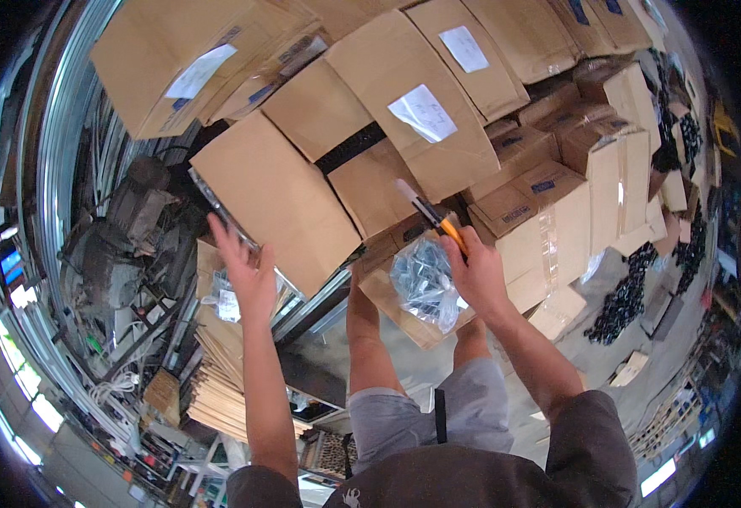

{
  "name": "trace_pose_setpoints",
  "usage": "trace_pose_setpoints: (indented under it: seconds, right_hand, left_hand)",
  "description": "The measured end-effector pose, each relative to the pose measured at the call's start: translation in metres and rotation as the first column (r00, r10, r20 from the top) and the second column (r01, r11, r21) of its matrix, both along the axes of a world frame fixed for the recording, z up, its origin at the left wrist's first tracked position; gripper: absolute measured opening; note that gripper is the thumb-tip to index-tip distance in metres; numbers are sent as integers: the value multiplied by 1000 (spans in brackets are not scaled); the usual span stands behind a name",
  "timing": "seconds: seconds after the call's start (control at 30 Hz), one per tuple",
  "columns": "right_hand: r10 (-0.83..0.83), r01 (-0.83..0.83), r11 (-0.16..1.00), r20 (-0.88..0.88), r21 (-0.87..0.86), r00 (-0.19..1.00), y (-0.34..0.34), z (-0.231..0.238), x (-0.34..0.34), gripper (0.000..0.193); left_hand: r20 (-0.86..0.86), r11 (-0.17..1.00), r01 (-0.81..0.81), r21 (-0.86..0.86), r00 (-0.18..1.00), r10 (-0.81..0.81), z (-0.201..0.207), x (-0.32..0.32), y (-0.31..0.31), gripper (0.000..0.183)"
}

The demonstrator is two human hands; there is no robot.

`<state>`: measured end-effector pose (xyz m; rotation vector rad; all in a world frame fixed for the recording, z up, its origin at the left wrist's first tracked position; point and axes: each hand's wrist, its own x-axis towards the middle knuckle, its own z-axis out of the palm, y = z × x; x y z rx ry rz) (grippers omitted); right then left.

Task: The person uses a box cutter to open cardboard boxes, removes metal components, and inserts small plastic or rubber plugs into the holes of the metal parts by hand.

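Observation:
My right hand (pixel 478 269) is closed round the orange handle of a utility knife (pixel 443 222), its blade pointing up and to the left. Just below that hand, a clear plastic bag (pixel 428 279) with small parts in it rests on a cardboard box. My left hand (pixel 246 269) has its fingers spread and holds nothing. It is beside the lower left edge of a large plain cardboard panel (pixel 276 199); whether the fingertips touch it I cannot tell. Beyond the knife stands a carton (pixel 413 93) with a white paper label (pixel 422 114).
Stacked cartons (pixel 557 212) fill the right side, some taped. Long metal profiles (pixel 53 127) and dusty machinery (pixel 133 229) stand at the left. A stack of flat cardboard sheets (pixel 218 394) is beside my left forearm. Piles of black parts (pixel 620 300) lie on the floor (pixel 548 347).

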<state>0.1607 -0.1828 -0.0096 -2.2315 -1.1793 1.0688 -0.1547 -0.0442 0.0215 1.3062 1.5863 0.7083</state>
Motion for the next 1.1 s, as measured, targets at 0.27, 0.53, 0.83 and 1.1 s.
trace_pose_setpoints:
  seconds: [0.27,0.53,0.83,1.1]
  right_hand:
    - [-65,19,986,281,164,958,45,7,-28,65]
    - [220,-255,967,484,6,847,127,-23,-24,70]
    - [-49,-61,944,321,323,946,120,23,-5,46]
    - [-242,-65,813,438,579,866,118,14,51,47]
  left_hand:
    - [-673,946,215,243,740,5,-18,21,-4,68]
    - [-787,721,690,-57,413,-458,-33,87,-23,61]
    - [-703,829,555,-75,560,-438,-79,123,34,60]
    - [-477,855,517,33,760,-441,-37,120,44,36]
